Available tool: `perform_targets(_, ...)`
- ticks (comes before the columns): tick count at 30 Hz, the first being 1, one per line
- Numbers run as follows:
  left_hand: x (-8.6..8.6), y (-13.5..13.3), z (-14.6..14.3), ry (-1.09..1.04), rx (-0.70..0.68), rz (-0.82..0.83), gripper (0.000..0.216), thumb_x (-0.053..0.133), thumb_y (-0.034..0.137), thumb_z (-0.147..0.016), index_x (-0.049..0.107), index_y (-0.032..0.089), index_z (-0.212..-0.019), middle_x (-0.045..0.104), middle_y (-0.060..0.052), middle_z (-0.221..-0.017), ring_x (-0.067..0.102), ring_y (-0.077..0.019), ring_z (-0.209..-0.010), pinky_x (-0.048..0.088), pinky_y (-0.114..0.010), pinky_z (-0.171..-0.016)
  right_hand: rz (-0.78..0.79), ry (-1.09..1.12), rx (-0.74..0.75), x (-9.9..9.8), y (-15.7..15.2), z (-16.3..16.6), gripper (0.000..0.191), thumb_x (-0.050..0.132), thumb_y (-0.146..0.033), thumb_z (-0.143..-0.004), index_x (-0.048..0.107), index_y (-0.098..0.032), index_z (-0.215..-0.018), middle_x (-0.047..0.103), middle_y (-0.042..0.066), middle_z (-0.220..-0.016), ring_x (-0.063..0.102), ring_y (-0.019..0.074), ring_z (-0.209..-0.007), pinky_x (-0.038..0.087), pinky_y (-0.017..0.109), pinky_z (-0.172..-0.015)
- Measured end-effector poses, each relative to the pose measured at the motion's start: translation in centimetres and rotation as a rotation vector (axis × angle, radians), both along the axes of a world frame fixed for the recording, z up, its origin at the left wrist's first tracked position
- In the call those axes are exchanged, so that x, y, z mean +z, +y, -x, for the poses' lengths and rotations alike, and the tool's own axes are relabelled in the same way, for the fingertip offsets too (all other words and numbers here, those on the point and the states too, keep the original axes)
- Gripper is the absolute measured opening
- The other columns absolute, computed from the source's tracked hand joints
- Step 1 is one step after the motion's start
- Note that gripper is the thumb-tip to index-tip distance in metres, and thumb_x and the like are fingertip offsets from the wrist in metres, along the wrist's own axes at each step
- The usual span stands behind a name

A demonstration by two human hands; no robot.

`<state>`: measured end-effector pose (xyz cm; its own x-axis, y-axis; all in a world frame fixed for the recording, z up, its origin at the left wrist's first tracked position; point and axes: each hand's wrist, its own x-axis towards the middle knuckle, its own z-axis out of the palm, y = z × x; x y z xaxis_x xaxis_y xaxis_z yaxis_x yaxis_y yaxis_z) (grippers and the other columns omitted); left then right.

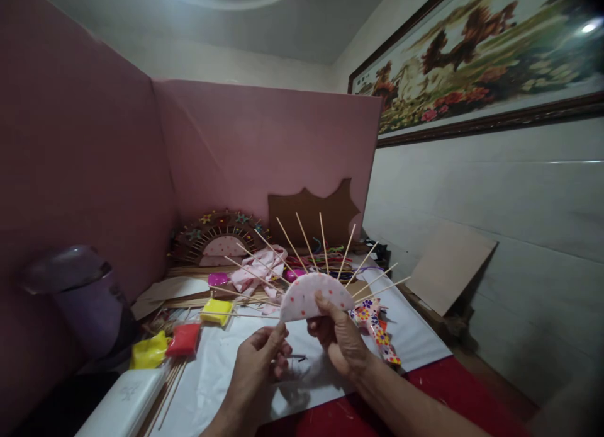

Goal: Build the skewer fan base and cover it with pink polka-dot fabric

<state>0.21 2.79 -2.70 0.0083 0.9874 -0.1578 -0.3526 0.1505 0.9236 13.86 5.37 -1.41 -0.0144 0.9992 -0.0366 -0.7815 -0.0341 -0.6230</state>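
A half-disc covered in pale pink cloth with red-orange dots (302,297) is held up over the table. Several thin wooden sticks (323,242) fan out from its curved edge. My right hand (340,339) grips it near the bottom right, thumb on the front face and fingers behind. At its lower left corner, the closed thumb and fingertips of my left hand (264,354) pinch the edge; the other fingers are curled. Just right of these fingers a small dark thin object (298,357) shows, too small to name.
Behind stands a decorated brown fan (221,229). Yellow (217,311) and red (184,340) clay packs and a white case (123,402) lie left. A flowered scissors-like or toy-like object (377,330) lies right. Pink cloth (262,267) is bunched behind; a purple bin (89,305) stands far left.
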Motion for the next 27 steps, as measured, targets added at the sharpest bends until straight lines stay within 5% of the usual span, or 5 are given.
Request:
perform_targets(4,0.3,-0.7,-0.1,0.177,-0.174,-0.097,0.041,0.060,0.047,-0.069,0.050,0.013,-0.047,0.042,0.003,-0.030,0.029,-0.0035,-0.027,0.014,-0.021,-0.038,-0.001,-0.073,-0.075,0.7,0.9,-1.2,0.025,0.076,-0.025,-0.059,0.053,-0.016,-0.068,0.057,-0.005,-0.050,0.046,0.0072,-0.040,0.033,0.017,-0.035)
perform_targets(8,0.7,-1.9,-0.6,0.179,-0.485,-0.088,0.042,0.061,0.050,-0.067,0.047,0.016,-0.046,0.044,0.003,-0.032,0.033,-0.0057,-0.028,0.015,-0.023,-0.036,-0.010,-0.126,-0.129,1.2,1.6,-2.1,0.027,0.075,-0.029,-0.060,0.054,-0.018,-0.071,0.058,-0.006,-0.053,0.047,0.0077,-0.040,0.032,0.017,-0.034)
perform_targets(12,0.6,-2.5,-0.7,0.139,-0.642,-0.103,0.039,0.063,0.048,-0.065,0.046,0.017,-0.049,0.045,0.003,-0.035,0.033,-0.0058,-0.030,0.014,-0.023,-0.035,-0.042,-0.136,-0.159,1.0,2.3,-2.7,0.025,0.073,-0.031,-0.062,0.053,-0.018,-0.068,0.054,-0.008,-0.046,0.042,0.0063,-0.034,0.030,0.018,-0.033)
perform_targets(20,0.6,-2.6,-0.6,0.232,-0.639,-0.111,0.035,0.051,0.046,-0.076,0.053,0.014,-0.060,0.051,0.001,-0.041,0.038,-0.0053,-0.035,0.018,-0.021,-0.039,0.001,-0.033,-0.086,0.9,2.2,-2.8,0.022,0.071,-0.032,-0.065,0.058,-0.019,-0.078,0.064,-0.003,-0.057,0.056,0.0119,-0.044,0.041,0.021,-0.039)
perform_targets(27,-0.6,-0.9,-1.0,0.045,-0.385,-0.036,0.030,0.059,0.042,-0.064,0.054,0.014,-0.057,0.050,0.000,-0.036,0.036,-0.0071,-0.027,0.021,-0.020,-0.033,-0.102,-0.040,-0.090,1.3,2.1,-2.7,0.018,0.069,-0.032,-0.067,0.058,-0.019,-0.073,0.061,-0.003,-0.052,0.058,0.0147,-0.050,0.047,0.024,-0.047)
